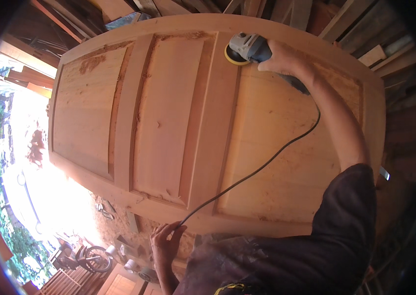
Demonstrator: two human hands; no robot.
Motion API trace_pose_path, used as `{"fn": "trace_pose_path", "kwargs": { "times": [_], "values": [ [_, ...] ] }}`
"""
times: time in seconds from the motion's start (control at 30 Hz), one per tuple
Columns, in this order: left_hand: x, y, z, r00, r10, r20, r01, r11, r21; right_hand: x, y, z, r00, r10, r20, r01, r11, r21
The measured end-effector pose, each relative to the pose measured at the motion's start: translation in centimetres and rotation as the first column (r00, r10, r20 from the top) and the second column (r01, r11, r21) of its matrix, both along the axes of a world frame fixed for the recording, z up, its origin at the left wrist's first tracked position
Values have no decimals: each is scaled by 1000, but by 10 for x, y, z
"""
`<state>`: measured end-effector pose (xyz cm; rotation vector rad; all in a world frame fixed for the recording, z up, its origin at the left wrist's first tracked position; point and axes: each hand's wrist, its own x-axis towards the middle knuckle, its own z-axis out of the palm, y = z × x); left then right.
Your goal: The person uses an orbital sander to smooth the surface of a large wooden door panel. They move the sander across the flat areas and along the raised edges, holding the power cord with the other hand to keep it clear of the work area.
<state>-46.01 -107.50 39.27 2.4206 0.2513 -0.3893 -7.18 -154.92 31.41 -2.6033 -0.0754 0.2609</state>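
The power sander point(245, 46) is at the far side of the wooden door point(214, 132), over the end of the crosspiece that divides the door's middle panel from its wide right panel. The tool's long axis runs slantwise to the door: its head points toward the door's left end, while its tail angles back toward the near side and the right end, over the wide panel. The door itself lies with its long axis running left to right before the person. The sander has a pale grey metal head, a darker blue-grey body and a blackish rear part, with a round, yellow-rimmed disc point(238, 62) beneath the head; whether the disc presses on the door's wood cannot be told. The right hand point(282, 58) is wrapped around the sander's body, reaching in over the door's right panel. A dark cord point(289, 143) leaves the tail, bends, and crosses the door in a long diagonal to its near edge, where the left hand point(166, 241) grips it between thumb and fingers. The door is reddish brown on its frame and yellower on the right panel, with brown dust point(92, 64) on the left panel and along the grooves.
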Motion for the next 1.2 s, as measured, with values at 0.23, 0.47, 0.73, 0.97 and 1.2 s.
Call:
{"fn": "trace_pose_path", "kwargs": {
  "times": [0.23, 0.47, 0.73, 0.97, 1.2],
  "values": [
    [9, 2, -10, 999, -16, -35, 17, 1000, 4, 30, -11, 9, 999, -26, -30, 27, 999, 25],
    [15, -3, -13, 996, -21, -89, 21, 1000, -3, 66, -22, 4, 1000, -5, 0, 5, 999, 50],
    [2, -11, -4, 999, -38, -25, 39, 999, 6, 105, -25, 6, 994, -110, 22, 111, 989, -97],
    [-74, 17, 10, 979, 205, 9, -205, 974, 91, -12, 8, -7, 1000, 24, 5, -24, 964, 264],
    [-83, 28, 19, 980, 144, 137, -151, 988, 40, -232, 127, 19, 937, 288, -197, -254, 951, 179]
  ]
}}
